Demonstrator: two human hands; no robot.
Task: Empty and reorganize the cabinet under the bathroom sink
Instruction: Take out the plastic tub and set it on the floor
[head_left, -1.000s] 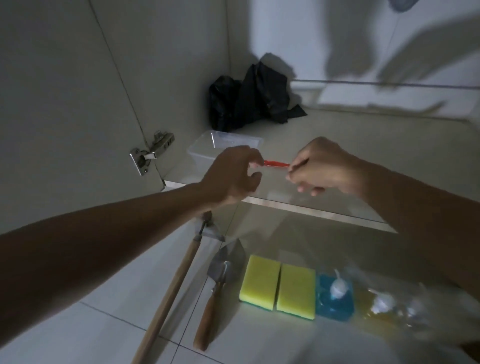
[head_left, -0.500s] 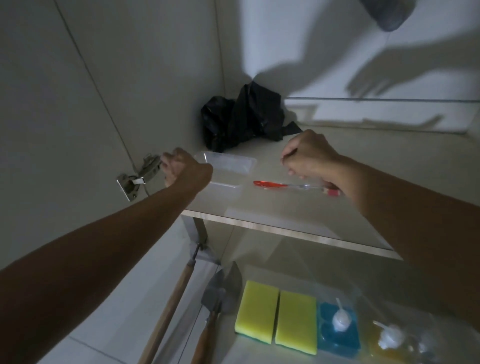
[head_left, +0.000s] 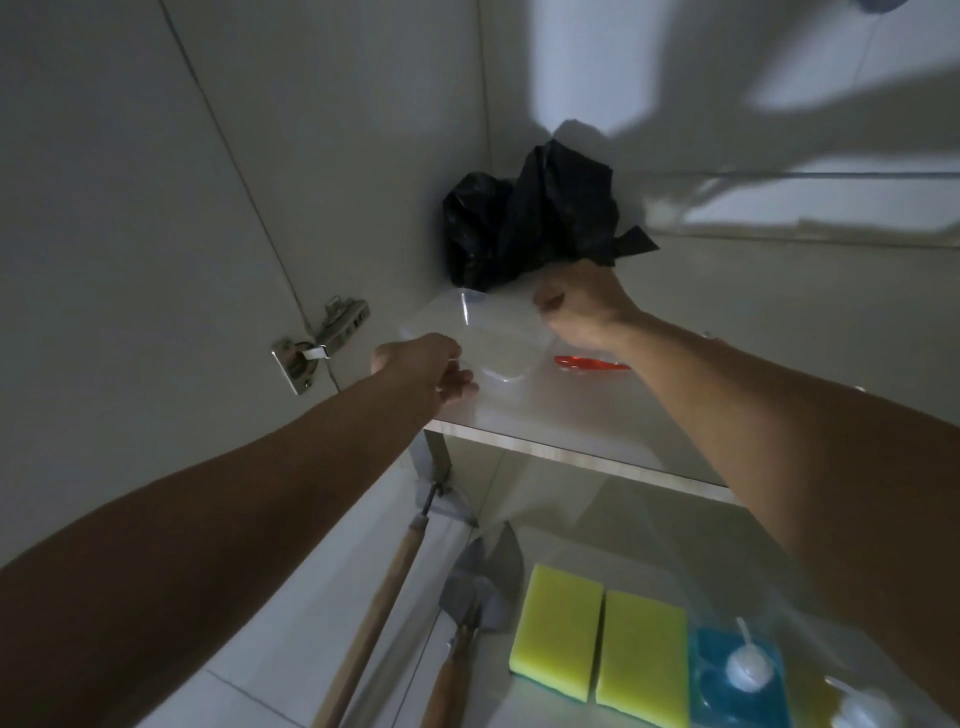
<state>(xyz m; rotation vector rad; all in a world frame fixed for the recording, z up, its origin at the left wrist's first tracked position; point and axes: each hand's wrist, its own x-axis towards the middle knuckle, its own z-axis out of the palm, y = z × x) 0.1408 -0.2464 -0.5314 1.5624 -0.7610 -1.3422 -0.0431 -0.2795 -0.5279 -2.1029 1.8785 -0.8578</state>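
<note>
Cabinet shelf (head_left: 571, 415) held a black bag (head_left: 524, 228) at its back corner.
In front of the bag sat a clear container (head_left: 493, 343); left hand (head_left: 421, 369) gripped its near edge, right hand (head_left: 582, 306) its far side, fingers curled; a red toothbrush (head_left: 589, 362) lay beside it.

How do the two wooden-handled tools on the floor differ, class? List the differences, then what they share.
1. The long tool has a long, pale handle; the trowel has a short, darker one.
2. The trowel shows a broad, pointed grey blade; the long tool's head is small and mostly hidden under the cabinet.
Shared: both lie on the tiled floor, side by side, heads toward the cabinet.
</note>
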